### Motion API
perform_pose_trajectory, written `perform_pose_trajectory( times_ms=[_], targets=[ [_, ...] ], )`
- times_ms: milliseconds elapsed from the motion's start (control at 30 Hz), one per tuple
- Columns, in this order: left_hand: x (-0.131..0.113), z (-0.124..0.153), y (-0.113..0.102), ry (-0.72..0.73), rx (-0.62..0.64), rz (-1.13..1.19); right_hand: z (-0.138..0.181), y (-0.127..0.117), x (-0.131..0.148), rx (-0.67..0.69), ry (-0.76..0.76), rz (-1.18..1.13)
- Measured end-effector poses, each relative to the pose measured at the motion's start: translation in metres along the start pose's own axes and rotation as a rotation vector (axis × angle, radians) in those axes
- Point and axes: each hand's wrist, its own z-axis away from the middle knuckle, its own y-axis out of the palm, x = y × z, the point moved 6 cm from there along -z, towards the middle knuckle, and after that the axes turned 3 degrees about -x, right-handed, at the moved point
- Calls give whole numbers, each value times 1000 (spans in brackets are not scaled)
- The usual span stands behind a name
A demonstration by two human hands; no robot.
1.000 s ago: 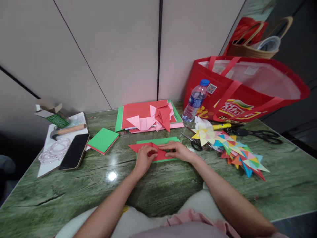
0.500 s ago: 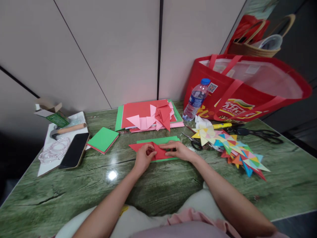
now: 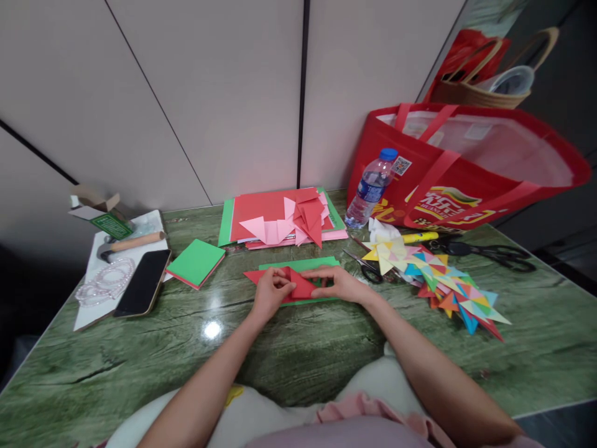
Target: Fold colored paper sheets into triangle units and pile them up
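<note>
Wall [image 3: 209,93]: pale panels with dark seams run along the far side of the scene.

Table [image 3: 303,361]: a glossy green top with a wood-grain pattern that reflects a ceiling light left of centre.

Bag [image 3: 466,180]: red, open-mouthed, standing at the far right against the wall, with a woven basket [image 3: 480,93] behind it.

Paper stack [image 3: 261,208]: red, pink and green sheets at far centre, with folded red and pink pieces on top.

Folded stars [image 3: 438,280]: a multicoloured row lying to the right, well apart from the hands.

Left hand [image 3: 269,292]: curled, with thumb and fingertips pinched together on a raised flap of the red paper [image 3: 303,287].

Right hand [image 3: 342,285]: fingers stretched out and spread, pressing flat on the right end of the same paper and not closed around it.

The red paper lies at table centre between the two hands. It is partly folded into points and rests on a green sheet [image 3: 298,264].

Smaller items:
- A phone [image 3: 143,283] lies face down at the left.
- A green pad [image 3: 196,262] lies just beside the phone.
- A water bottle [image 3: 370,190] stands against the bag.
- Black scissors [image 3: 489,252] lie at the far right.
- Small scissors [image 3: 368,269] lie just right of the green sheet.
- A hammer [image 3: 128,244] and a bead bracelet [image 3: 105,283] lie on white paper at the far left.
</note>
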Motion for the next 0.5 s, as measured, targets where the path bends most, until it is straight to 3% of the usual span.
perform_pose_trajectory(
  times_ms=[333,400,500],
  targets=[
    [0,-1,-4,49,-37,120,1,-6,-7,-71,56,-132],
    [0,-1,-6,45,-65,137,1,-11,-6,-147,38,-201],
    [0,-1,-9,36,-91,156,3,-27,-4,-372,29,-267]
  ],
)
